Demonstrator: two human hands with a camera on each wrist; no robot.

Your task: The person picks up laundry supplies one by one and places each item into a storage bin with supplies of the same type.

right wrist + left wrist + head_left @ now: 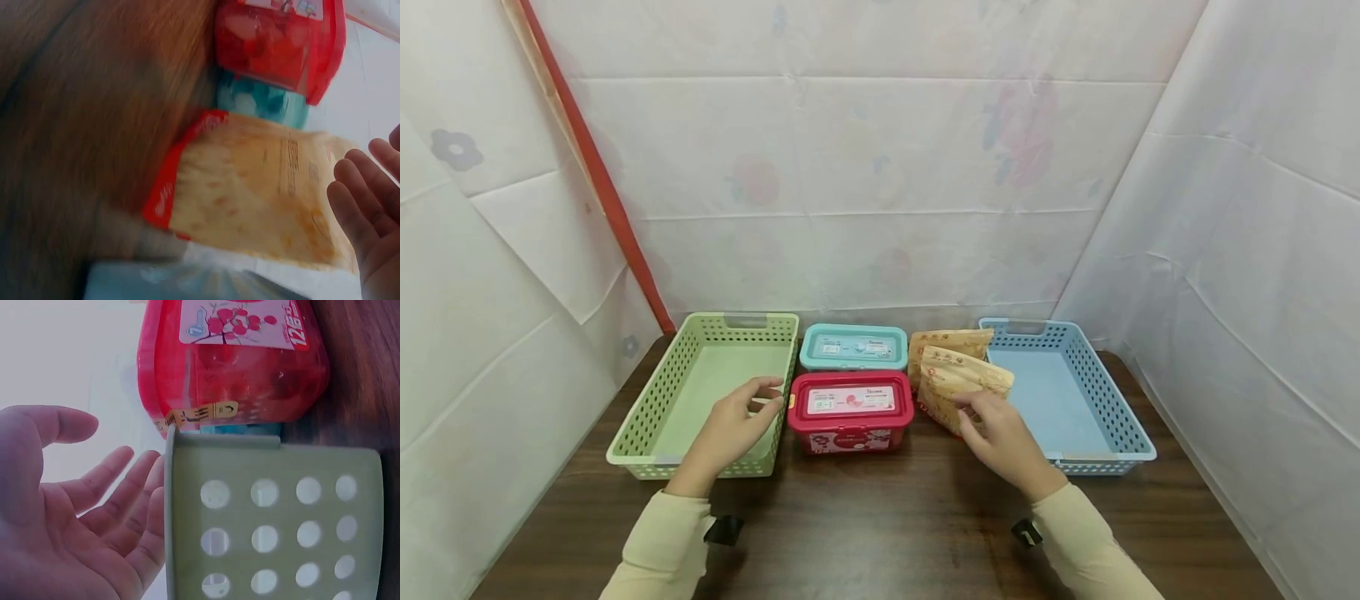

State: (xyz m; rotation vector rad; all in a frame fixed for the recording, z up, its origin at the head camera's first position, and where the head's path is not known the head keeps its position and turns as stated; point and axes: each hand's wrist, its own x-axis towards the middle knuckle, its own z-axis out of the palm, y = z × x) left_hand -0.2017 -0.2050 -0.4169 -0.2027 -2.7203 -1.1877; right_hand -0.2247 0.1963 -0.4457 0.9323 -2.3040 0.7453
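Note:
My left hand (730, 429) hovers over the right side of the green basket (625, 459). Its fingers are loosely bent, and the left wrist view shows nothing in the palm. Just right of it stands a red lidded tub (852, 415) with a pink label. Behind that is a teal tub (854, 347). My right hand (1003, 442) is beside the front tan pouch (958, 379), fingers spread with no grip on it in the right wrist view. The pouch (250, 187) stands upright with a red bottom edge. A second tan pouch (951, 340) is partly hidden behind it.
A blue basket (1105, 457) stands at the right, close beside the pouches. White patterned cloth (880, 158) walls in the back and both sides. Dark wooden tabletop (865, 525) lies in front of the tubs.

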